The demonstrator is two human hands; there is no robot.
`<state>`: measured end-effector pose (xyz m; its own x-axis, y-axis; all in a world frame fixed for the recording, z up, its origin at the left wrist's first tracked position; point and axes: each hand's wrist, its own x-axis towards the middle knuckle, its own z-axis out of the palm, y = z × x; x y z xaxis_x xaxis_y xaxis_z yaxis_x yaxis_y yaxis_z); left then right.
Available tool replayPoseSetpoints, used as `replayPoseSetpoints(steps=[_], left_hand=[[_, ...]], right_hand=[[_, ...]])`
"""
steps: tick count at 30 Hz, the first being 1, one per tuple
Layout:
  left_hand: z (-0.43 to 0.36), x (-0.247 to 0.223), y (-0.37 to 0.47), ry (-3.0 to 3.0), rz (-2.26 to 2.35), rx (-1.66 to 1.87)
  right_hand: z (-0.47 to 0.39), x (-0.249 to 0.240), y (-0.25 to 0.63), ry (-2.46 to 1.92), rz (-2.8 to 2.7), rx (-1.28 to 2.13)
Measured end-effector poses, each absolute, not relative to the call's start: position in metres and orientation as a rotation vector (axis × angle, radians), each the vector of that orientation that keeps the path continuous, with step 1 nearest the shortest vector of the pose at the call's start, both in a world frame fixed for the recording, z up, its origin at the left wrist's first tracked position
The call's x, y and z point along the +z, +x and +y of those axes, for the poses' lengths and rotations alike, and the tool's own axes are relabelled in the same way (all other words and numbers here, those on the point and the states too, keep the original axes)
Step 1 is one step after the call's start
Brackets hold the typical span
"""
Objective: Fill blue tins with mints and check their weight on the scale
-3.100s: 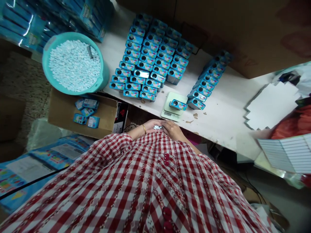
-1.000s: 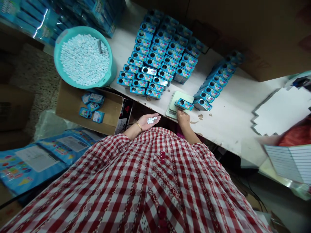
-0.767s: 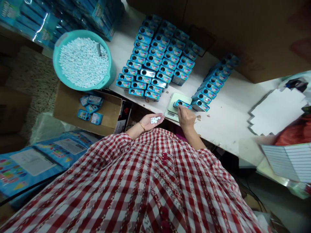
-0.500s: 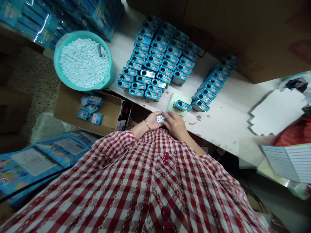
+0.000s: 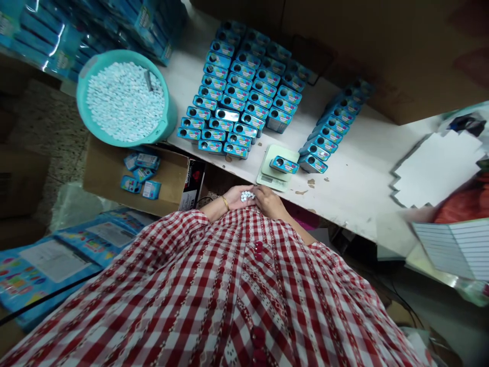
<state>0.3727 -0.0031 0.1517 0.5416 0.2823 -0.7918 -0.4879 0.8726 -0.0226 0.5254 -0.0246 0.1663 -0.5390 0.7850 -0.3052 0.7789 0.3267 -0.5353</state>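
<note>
My left hand point(image 5: 234, 198), with a gold bangle at its wrist, lies palm up and cups a small heap of white candies point(image 5: 247, 195). Against the heap's right side is my right hand point(image 5: 269, 203), its fingers bent together at the edge of the left palm; what they pinch, if anything, is too small to make out. Just beyond the hands, a blue tin point(image 5: 284, 164) rests on a pale green scale point(image 5: 267, 180). Many similar tins point(image 5: 229, 115) stand in rows behind, and a single line of tins point(image 5: 329, 133) stands to the right.
A turquoise tub point(image 5: 171, 114) full of white candies stands at the left on the white table point(image 5: 355, 176). Below it, an open carton point(image 5: 103, 171) holds several blue packs. Large cardboard point(image 5: 362, 46) borders the back; white card sheets point(image 5: 435, 168) and a ruled notebook point(image 5: 451, 247) lie right.
My right hand has drawn down toward my body, uncovering the scale's front. Its fingers have closed in at the candies. The view has shifted slightly.
</note>
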Motion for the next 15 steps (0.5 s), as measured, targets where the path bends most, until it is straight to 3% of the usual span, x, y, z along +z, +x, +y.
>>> replayPoseSetpoints(steps=[9, 15], left_hand=[[0.035, 0.174, 0.395, -0.174, 0.801, 0.608], [0.046, 0.179, 0.394, -0.167, 0.858, 0.631]], right_hand=[[0.017, 0.17, 0.562, -1.506, -1.983, 0.71], [0.058, 0.169, 0.579, -1.634, -2.128, 0.548]])
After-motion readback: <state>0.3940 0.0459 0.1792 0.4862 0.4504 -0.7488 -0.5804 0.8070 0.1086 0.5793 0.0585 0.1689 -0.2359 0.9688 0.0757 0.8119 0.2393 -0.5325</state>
